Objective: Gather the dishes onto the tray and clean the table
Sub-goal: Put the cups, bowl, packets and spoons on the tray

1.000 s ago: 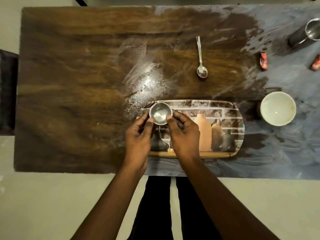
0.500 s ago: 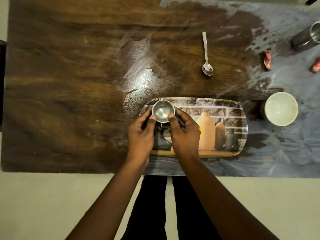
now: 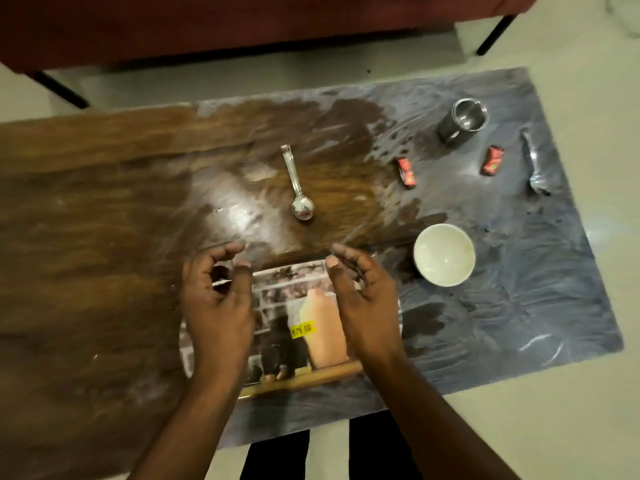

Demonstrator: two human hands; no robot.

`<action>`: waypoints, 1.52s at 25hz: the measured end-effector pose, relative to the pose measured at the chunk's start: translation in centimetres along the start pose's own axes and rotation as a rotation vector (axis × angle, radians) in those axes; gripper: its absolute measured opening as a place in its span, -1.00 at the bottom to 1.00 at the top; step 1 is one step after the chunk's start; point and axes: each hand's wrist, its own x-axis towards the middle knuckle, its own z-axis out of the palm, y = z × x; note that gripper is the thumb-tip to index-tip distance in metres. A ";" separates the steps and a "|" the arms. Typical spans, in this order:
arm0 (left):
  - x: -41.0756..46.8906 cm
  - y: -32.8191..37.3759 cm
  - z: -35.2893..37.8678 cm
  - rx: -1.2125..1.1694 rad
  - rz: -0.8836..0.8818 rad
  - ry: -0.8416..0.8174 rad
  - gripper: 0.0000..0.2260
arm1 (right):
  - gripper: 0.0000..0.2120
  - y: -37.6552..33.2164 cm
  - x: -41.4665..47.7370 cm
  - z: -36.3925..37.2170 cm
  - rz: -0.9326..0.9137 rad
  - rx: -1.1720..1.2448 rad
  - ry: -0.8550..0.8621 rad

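Since half a second ago you have let go of the small steel cup and drawn your hands apart, and your head has tipped up, so the far edge of the surface (image 3: 104,237) and a red sofa (image 3: 242,22) beyond it now show. Your left grip (image 3: 218,306) hovers over the left end of the tray (image 3: 291,289), fingers loosely curled with a gap between thumb and forefinger, holding nothing that can be seen. A thin bright sliver shows under those fingers, and you cannot tell whether it is the cup's rim. Your right grip (image 3: 360,299) hangs just as slack and empty above the tray's right half. The tray, printed with bottles and bearing a yellow sticker (image 3: 303,329), lies at the near edge of the surface. Beyond it a spoon (image 3: 298,188) lies on bare wood, bowl end toward you. A white bowl (image 3: 444,254) stands just right of the tray on a bluish plastic sheet (image 3: 536,289). Farther back on that sheet are a steel tumbler (image 3: 464,123), a red wrapper (image 3: 406,172) and a second wrapper (image 3: 491,161), all well apart from the tray.
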 end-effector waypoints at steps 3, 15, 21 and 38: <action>1.1 3.8 7.9 -0.045 0.006 -0.172 -0.79 | -0.81 -3.4 5.4 -7.1 -0.076 -0.002 0.118; 6.4 12.6 36.4 -0.105 -0.185 -0.510 -0.60 | -0.48 -7.3 26.4 -18.9 0.095 0.007 0.169; 7.5 11.6 40.3 -0.196 -0.339 -0.489 -0.73 | -0.71 -6.6 29.4 -17.9 0.054 0.016 0.121; -4.9 1.6 9.6 -0.557 -0.386 0.014 -0.74 | -0.76 -2.3 3.6 -2.5 0.006 0.095 -0.165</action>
